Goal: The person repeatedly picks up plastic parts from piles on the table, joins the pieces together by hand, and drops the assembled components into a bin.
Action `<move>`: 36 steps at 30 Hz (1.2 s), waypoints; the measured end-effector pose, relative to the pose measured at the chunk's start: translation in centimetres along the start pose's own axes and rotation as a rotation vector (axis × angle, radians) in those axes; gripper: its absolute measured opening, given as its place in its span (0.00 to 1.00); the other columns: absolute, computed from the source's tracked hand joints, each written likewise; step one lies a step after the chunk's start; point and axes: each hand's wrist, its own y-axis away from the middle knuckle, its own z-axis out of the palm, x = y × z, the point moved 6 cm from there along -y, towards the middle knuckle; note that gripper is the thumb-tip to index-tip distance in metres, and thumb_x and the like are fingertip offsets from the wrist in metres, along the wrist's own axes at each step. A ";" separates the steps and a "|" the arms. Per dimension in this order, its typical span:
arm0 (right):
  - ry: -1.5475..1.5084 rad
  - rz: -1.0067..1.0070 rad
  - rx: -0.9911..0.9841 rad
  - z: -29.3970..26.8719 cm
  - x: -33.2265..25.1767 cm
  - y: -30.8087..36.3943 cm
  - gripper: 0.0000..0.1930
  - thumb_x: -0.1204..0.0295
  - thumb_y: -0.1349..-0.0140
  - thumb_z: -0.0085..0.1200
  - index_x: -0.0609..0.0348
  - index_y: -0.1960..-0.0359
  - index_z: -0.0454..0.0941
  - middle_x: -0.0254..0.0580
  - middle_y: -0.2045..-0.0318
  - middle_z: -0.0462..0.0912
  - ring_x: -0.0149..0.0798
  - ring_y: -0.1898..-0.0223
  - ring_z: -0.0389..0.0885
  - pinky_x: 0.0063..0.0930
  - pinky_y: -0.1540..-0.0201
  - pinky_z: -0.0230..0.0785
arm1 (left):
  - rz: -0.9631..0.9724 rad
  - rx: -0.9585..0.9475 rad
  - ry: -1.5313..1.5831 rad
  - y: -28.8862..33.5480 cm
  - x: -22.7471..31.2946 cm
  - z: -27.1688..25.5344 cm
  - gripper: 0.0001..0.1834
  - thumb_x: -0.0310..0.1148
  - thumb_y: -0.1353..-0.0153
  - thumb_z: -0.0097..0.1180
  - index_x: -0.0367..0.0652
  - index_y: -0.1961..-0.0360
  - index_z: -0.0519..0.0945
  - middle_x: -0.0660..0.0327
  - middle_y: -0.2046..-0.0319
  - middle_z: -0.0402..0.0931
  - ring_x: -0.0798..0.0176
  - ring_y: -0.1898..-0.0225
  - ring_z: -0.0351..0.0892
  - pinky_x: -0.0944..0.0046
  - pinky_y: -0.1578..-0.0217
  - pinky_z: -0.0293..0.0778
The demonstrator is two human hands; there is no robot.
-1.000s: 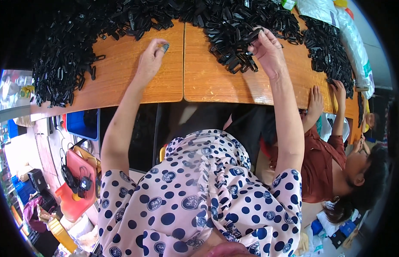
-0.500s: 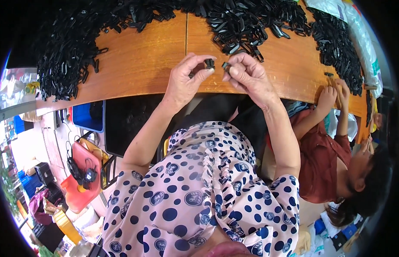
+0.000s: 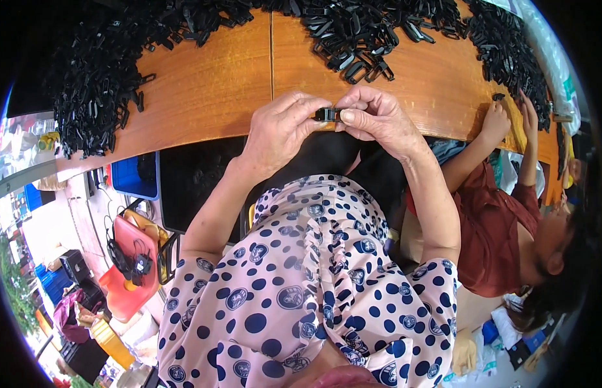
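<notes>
Just above the near edge of the wooden table, both my hands meet at a small black plastic clip part [image 3: 324, 115]. My left hand [image 3: 279, 131] pinches its left end between thumb and fingers. My right hand [image 3: 384, 126] grips a second small dark piece, mostly covered by its fingertips, against the right end. Whether the two pieces are locked together cannot be seen. Beyond my hands lies a heap of black plastic clip parts [image 3: 353, 40], many of them long loops.
More black parts are heaped at the left [image 3: 87, 97] and right [image 3: 508, 55] of the wooden table [image 3: 204, 84]. A co-worker's hands [image 3: 498, 123] are at the right edge, near a small black piece. A blue bin [image 3: 134, 189] and a red stool [image 3: 128, 291] stand at lower left.
My hands, apart before with one piece in each, have come together so the pieces meet. The co-worker's hands have shifted slightly.
</notes>
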 end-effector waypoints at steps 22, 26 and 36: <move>-0.262 0.450 -0.007 2.6 7.5 1.5 0.12 0.61 0.39 0.56 0.55 0.65 0.73 0.37 0.72 0.80 0.28 0.74 0.77 0.11 0.82 0.57 | -0.212 -0.228 0.053 4.1 -0.6 0.4 0.12 0.27 0.48 0.60 0.38 0.62 0.76 0.55 0.68 0.73 0.53 0.67 0.75 0.61 0.66 0.72; -0.386 0.346 -0.124 4.8 5.6 0.7 0.19 0.57 0.38 0.52 0.57 0.53 0.69 0.42 0.61 0.78 0.34 0.68 0.81 0.13 0.80 0.64 | -0.360 -0.042 0.397 4.4 -1.3 -0.5 0.12 0.27 0.45 0.59 0.39 0.59 0.78 0.56 0.58 0.71 0.60 0.59 0.76 0.66 0.60 0.72; -0.528 0.341 -0.313 10.0 9.3 -1.1 0.18 0.55 0.35 0.49 0.59 0.58 0.71 0.40 0.65 0.77 0.30 0.73 0.77 0.12 0.83 0.58 | -0.791 0.162 1.049 10.5 -4.7 0.0 0.14 0.31 0.35 0.46 0.34 0.53 0.75 0.56 0.45 0.67 0.72 0.58 0.72 0.75 0.62 0.68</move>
